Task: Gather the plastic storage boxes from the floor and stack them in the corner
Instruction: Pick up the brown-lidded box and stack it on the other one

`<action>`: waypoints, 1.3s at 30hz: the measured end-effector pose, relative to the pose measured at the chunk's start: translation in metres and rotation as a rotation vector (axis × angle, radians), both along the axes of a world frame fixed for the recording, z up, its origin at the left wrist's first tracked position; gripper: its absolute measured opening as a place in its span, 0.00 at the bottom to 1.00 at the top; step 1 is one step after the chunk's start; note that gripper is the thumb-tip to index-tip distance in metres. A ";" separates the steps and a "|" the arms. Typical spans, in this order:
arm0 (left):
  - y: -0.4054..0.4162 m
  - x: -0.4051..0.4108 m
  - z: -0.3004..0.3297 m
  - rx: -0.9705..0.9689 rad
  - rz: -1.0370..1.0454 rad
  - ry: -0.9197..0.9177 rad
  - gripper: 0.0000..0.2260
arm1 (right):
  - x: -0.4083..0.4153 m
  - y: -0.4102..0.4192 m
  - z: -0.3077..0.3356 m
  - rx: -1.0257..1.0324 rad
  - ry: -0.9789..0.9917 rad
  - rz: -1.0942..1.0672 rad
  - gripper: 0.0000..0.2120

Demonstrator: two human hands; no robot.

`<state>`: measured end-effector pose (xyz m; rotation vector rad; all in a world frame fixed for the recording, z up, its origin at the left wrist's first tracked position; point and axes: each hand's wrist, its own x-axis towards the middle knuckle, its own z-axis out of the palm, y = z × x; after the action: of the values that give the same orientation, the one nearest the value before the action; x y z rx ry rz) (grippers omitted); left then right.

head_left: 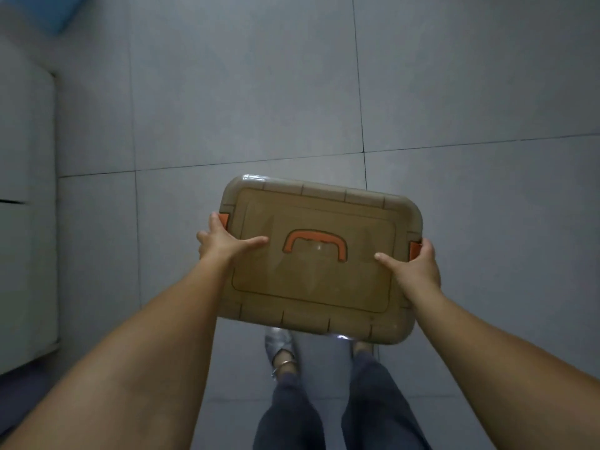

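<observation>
At centre frame, above grey floor tiles (259, 92): left hand (224, 241) clamped on the nine o'clock side of a tan plastic box (318, 280), thumb flat across the lid, fingers curled by an orange latch (224, 219). Right hand (418, 267) gripping the three o'clock side likewise, beside the other latch (415, 250). Orange handle (315, 243) lying flat mid-lid. Box held aloft, lid up, over feet at six o'clock. White cabinet (26, 222) at nine o'clock.
</observation>
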<state>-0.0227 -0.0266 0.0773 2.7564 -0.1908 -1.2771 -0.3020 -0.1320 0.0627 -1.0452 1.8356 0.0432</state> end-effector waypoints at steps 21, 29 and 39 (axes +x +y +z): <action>-0.166 0.141 0.288 -0.553 0.399 -0.033 0.39 | 0.185 -0.296 0.298 -0.326 -0.206 0.375 0.44; -0.306 0.292 0.324 -0.672 0.441 0.012 0.25 | 0.325 -0.439 0.326 -0.378 -0.228 0.292 0.33; -0.542 0.475 0.322 -0.699 0.456 0.055 0.24 | 0.494 -0.676 0.323 -0.435 -0.274 0.217 0.25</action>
<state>0.4519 -0.5682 0.3998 2.0124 0.0056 -0.9290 0.1920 -0.8077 0.3852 -1.4706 1.5076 -0.3678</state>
